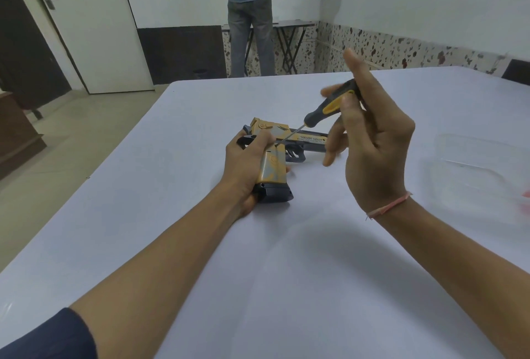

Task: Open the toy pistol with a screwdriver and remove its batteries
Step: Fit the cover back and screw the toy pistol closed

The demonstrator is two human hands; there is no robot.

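Observation:
A tan and dark grey toy pistol (274, 168) lies on its side on the white table (286, 272), barrel pointing right, grip toward me. My left hand (245, 168) is wrapped around the grip and presses the pistol down. My right hand (370, 140) holds a black and yellow screwdriver (329, 107) by its handle, fingers partly blurred. The thin metal shaft slants down to the left, and its tip touches the pistol's side just above the grip, beside my left thumb. No batteries are visible.
A clear plastic container (470, 163) sits on the table at the right, with something red at the frame edge. A person (249, 14) stands with their back to me beyond the table, by a folding table (289, 43). A white door (86, 23) is at the left.

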